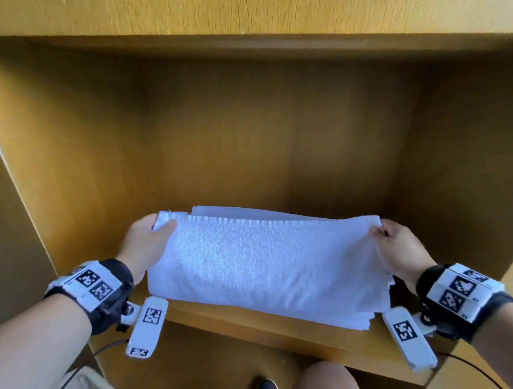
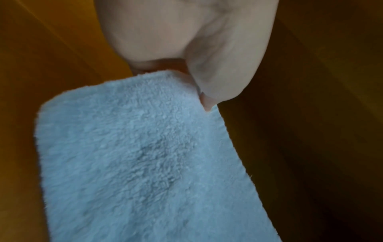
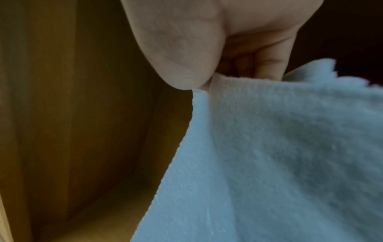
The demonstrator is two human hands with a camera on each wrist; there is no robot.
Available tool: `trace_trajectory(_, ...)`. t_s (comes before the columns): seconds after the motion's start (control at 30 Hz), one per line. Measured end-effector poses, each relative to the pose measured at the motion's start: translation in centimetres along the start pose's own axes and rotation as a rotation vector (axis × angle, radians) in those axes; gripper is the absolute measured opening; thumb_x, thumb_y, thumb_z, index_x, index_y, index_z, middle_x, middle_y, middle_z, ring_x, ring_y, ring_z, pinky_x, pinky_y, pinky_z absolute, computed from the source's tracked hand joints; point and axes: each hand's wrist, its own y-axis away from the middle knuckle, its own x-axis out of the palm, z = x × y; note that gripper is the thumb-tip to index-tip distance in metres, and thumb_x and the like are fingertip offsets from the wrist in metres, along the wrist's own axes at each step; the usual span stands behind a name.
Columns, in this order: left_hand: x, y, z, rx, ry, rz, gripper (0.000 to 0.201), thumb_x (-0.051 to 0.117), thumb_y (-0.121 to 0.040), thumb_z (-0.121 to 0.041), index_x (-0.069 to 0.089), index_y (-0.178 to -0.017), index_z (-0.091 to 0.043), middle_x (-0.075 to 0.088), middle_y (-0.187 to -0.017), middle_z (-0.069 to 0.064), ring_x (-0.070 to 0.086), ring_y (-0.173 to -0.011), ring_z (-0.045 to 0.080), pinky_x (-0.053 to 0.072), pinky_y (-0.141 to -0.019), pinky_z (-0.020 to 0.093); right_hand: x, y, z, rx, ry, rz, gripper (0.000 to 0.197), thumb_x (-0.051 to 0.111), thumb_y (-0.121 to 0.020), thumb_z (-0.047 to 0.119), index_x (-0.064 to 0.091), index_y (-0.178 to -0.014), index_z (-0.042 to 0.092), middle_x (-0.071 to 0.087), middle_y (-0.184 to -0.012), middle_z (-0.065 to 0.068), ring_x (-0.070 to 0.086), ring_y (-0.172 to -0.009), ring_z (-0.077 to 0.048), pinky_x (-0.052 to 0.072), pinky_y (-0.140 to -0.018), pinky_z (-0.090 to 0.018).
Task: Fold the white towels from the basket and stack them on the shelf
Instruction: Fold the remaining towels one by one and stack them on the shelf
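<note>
**Folded towel at shelf mouth, placing step**

Judged as the stacking step: folded white towel [image 1: 262, 263] held across the opening of the wooden shelf [image 1: 287, 327], far edge already over the board, near fold hanging past the front lip at 6 o'clock. Not yet set down.

Left hand [image 1: 145, 246] clamped on the towel's 9 o'clock end, thumb [image 2: 217, 73] on top, fingers curled under. Right hand [image 1: 402, 248] pinched the 3 o'clock corner; thumb [image 3: 178, 49] pressed against curled fingers with the hem between. Layers on that side looked slightly splayed, so probably a weaker hold there.

Next move probably needed: push toward 12 o'clock, lower flat, release both ends together, keep layers aligned.

Room: compartment open and deep toward 12 o'clock, nothing else seen inside. Side walls near both hands at 9 and 3 o'clock, left closer. Top panel well above. Front lip directly under towel; risk of near fold dragging on it. Basket not in view.
</note>
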Motion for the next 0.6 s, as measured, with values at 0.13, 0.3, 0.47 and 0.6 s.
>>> trace_trajectory(0.13, 0.1, -2.6, -1.8, 0.018, -0.025, 0.043, 0.015, 0.06, -0.104, -0.035, 0.063, -0.102, -0.02, 0.058, -0.099, 0.005, 0.052, -0.089, 0.022, 0.039, -0.079, 0.04, 0.1, -2.6, 1.2, 0.057, -0.007, 0.056, 0.032, 0.042, -0.109, 0.033, 0.065, -0.105, 0.012, 0.068, -0.087, -0.02, 0.071, -0.085, -0.039, 0.06, -0.074, -0.048)
trace_trajectory(0.3, 0.6, -5.2, -2.7, -0.056, -0.078, 0.07, 0.012, 0.063, -0.105, -0.035, 0.059, -0.097, -0.027, 0.054, -0.104, 0.003, 0.05, -0.09, 0.021, 0.039, -0.078, 0.036, 1.1, -5.0, 1.5, 0.167, 0.0, 0.062, 0.031, 0.044, -0.11, 0.033, 0.062, -0.133, 0.022, 0.059, -0.084, -0.007, 0.062, -0.082, -0.03, 0.053, -0.067, -0.037)
trace_trajectory(0.47, 1.7, -6.5, -1.6, -0.189, -0.101, 0.132, 0.016, 0.064, -0.105, -0.029, 0.063, -0.119, -0.022, 0.067, -0.112, 0.005, 0.062, -0.109, 0.028, 0.05, -0.101, 0.042, 2.1, -5.7, 1.3, 0.293, -0.032, 0.165, 0.028, 0.042, -0.112, 0.027, 0.064, -0.128, 0.02, 0.072, -0.111, -0.015, 0.069, -0.105, -0.036, 0.06, -0.095, -0.053)
trace_trajectory(0.6, 2.2, -7.0, 0.0, -0.292, -0.163, 0.164, 0.012, 0.064, -0.102, -0.028, 0.059, -0.101, -0.016, 0.056, -0.099, 0.009, 0.052, -0.088, 0.027, 0.039, -0.079, 0.039, 2.4, -6.1, 0.8, 0.325, -0.049, 0.193, 0.027, 0.044, -0.112, 0.02, 0.066, -0.124, 0.009, 0.072, -0.116, -0.024, 0.071, -0.105, -0.043, 0.059, -0.097, -0.06)
